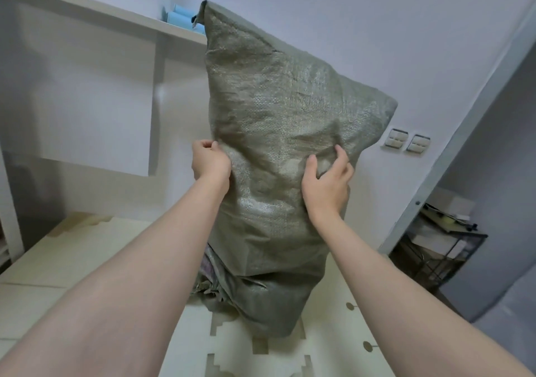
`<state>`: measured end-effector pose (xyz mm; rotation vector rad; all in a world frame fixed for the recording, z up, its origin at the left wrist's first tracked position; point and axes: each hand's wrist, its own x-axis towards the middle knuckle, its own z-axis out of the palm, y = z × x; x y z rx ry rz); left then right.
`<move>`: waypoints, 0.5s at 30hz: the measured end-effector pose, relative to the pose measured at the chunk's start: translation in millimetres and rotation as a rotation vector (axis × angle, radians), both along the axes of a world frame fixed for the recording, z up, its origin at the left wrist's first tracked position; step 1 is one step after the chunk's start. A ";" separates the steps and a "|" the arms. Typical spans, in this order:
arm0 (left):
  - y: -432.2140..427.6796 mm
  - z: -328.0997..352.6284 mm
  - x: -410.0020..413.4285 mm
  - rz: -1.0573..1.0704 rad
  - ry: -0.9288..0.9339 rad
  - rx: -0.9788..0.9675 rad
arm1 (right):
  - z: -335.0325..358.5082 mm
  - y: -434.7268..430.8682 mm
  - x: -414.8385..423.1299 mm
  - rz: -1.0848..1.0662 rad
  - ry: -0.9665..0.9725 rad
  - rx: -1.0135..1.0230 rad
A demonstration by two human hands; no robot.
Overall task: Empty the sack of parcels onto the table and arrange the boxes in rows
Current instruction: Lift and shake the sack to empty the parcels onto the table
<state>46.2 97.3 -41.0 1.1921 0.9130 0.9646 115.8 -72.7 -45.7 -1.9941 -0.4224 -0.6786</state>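
1. Sack [284, 133] of grey-green woven plastic stands tall on the cream surface [87, 260] in the head view. Its upper end rises to a point and its lower end lies crumpled and bunched on the surface.
2. The left hand [210, 163] grips the sack's left edge about halfway up, its fingers [207, 144] curled in and pinching the fabric against the thumb.
3. The right hand [327, 179] holds the front of the sack near its right edge, at much the same height. Its thumb is set apart from the curled fingers [343, 156], and a fold of fabric is bunched between them.
4. Both bare forearms reach in from the bottom corners toward the sack.
5. Behind the sack's top left corner, a white shelf [101, 8] carries pale blue items [181, 17], partly hidden by the sack.
6. Right of the sack, two wall switches [407, 141] sit side by side on the white wall. Lower right of it, a dark wire rack [441, 246] stands beyond a door frame.
7. In front of the sack, the surface shows beige stepped patterns and round dots.
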 end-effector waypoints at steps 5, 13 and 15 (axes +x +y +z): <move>-12.0 -32.6 -8.6 -0.130 0.126 0.133 | 0.1 6.5 -20.3 0.069 -0.032 0.004; -7.5 -30.8 -26.3 0.064 0.006 -0.122 | 2.6 -0.5 -22.4 0.486 -0.029 0.060; -3.2 -39.4 -29.7 0.065 0.067 -0.264 | 6.2 -10.7 -11.1 0.608 0.072 0.095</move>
